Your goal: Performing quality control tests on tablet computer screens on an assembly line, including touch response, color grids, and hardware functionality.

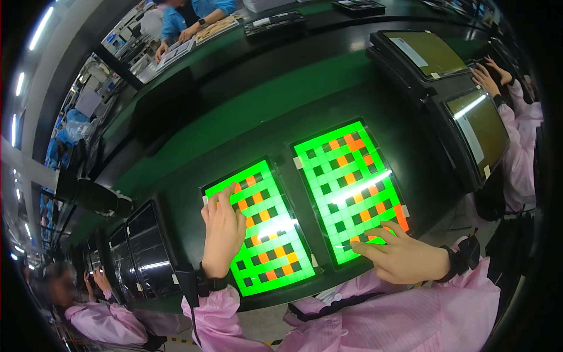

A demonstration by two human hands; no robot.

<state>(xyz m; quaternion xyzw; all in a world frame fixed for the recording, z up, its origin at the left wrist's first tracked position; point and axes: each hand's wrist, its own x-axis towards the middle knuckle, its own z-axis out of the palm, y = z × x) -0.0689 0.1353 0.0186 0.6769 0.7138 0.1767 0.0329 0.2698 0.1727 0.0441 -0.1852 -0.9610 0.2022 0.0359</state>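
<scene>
left hand (223, 229) and right hand (399, 256), fingers spread, gripping nothing, are at the left screen (265, 227) and right screen (353, 186) on the tabletop (182, 193). progress looks partial: green squares (337, 215) predominate; others (orange or black) apparently remain.

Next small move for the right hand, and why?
Probably slide the right hand a little left toward the nearby dark squares: its fingertips are at the right screen's lower part, where those unlit-looking patches stand out among green.
</scene>
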